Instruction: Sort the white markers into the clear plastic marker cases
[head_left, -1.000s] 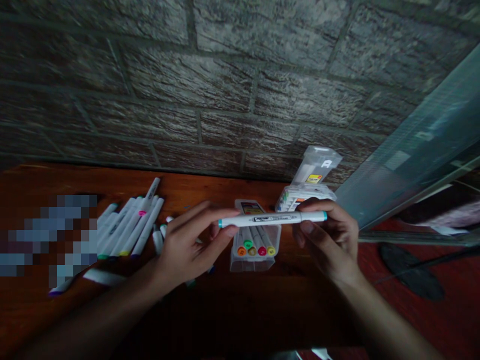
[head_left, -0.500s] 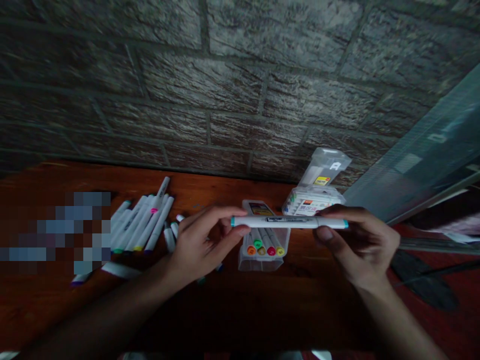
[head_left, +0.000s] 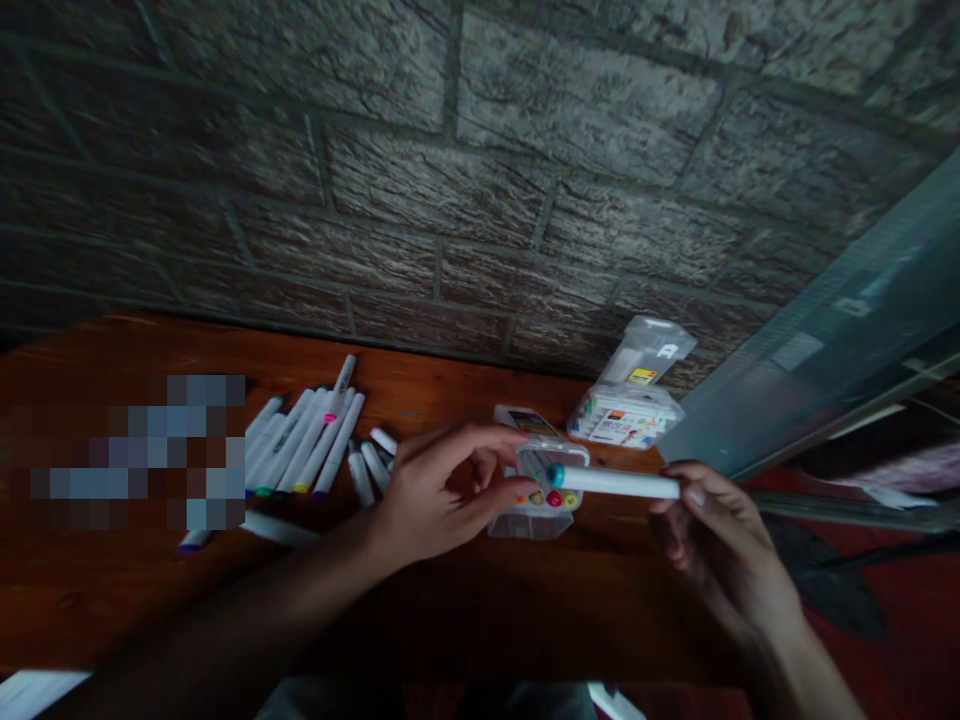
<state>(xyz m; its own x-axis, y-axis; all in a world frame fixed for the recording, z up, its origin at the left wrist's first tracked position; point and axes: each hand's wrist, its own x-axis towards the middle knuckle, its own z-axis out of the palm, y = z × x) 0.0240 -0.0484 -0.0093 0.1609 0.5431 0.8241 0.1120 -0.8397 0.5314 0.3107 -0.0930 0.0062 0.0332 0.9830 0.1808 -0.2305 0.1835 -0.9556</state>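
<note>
A white marker with a teal end lies nearly level in the air, pinched at its right end by my right hand. My left hand is beside the marker's teal end, thumb and forefinger apart, with nothing between them. Behind the marker, a clear plastic case holds several markers with orange, brown, red and yellow ends; the marker and my left hand cover part of it.
White markers lie in a group on the wooden table at left, next to a pixelated patch. A second clear case with its lid raised stands near the brick wall. A glass panel is at right.
My left hand has let go of the marker. My right hand has shifted lower and holds the marker alone, its teal end now turned toward the case.
</note>
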